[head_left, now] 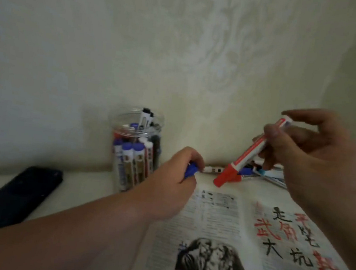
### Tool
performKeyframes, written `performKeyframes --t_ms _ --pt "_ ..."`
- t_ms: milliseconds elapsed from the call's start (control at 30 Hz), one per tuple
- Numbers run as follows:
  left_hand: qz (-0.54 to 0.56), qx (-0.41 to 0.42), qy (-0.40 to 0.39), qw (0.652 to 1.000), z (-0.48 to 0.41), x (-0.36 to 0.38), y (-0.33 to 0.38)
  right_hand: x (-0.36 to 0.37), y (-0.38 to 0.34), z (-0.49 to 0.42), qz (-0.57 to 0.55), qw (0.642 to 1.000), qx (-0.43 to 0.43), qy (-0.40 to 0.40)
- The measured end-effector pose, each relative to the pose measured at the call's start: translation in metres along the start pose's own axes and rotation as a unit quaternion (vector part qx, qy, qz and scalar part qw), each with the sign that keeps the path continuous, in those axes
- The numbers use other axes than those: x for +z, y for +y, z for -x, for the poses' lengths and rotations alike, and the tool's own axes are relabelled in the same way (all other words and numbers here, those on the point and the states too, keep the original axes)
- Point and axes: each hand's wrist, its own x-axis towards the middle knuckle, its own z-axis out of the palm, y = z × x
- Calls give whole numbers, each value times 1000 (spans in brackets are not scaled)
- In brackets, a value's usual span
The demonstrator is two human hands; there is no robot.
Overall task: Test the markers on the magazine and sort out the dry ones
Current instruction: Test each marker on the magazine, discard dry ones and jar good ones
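Pale wall [181, 57] behind, worktop [83, 181] dimly lit. Capped red marker [250, 152] is pinched by fingers of the right hand [301, 153], above the magazine [218, 223] — long axis slanted, cap end down-left toward the nearer left hand [178, 179], whose fingers are curled round a blue piece [191, 170] — cap or marker, cannot be told.

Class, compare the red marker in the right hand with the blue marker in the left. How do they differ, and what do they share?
The red marker shows nearly its whole length in the right hand; the blue marker is mostly hidden in the left hand, only a blue end showing. The red marker slants cap-down toward the magazine; the blue marker's tilt cannot be told. Both are hand-held.
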Motion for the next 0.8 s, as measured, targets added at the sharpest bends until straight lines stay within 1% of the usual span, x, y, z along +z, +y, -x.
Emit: performKeyframes --t_ms 67,133,200,267,333,400,500,567,600,667,733,800 --pt "37 -24 7 999 0 3 -15 28 -18 -18 0 999 -47 -7" --pt "91 -36 -8 995 -1 8 -26 57 -33 -34 -17 996 -81 -17" --pt "150 -38 -25 988 -4 11 -32 87 -43 -47 -17 992 -114 -42" --pt "178 -42 -26 983 -5 12 -36 116 -44 -55 -13 989 -131 -70" --pt "169 -45 -25 984 -7 10 -40 137 -39 -61 5 986 -131 -103" --pt "160 -43 -31 986 -7 8 -41 152 -25 -64 69 978 -131 -148" --pt "128 -21 -49 990 -7 4 -37 163 6 -62 197 946 -138 -219" --pt "81 1 -59 995 -6 3 -34 163 22 -59 280 916 -170 -233" --pt "58 12 -65 996 -6 3 -33 161 26 -59 296 910 -176 -232" --pt "22 38 -79 996 -8 5 -33 155 25 -61 282 911 -171 -247" --pt "-1 59 -82 995 -10 8 -37 151 19 -59 249 908 -171 -292" --pt "-18 64 -79 995 -12 10 -41 149 12 -56 232 898 -166 -335"
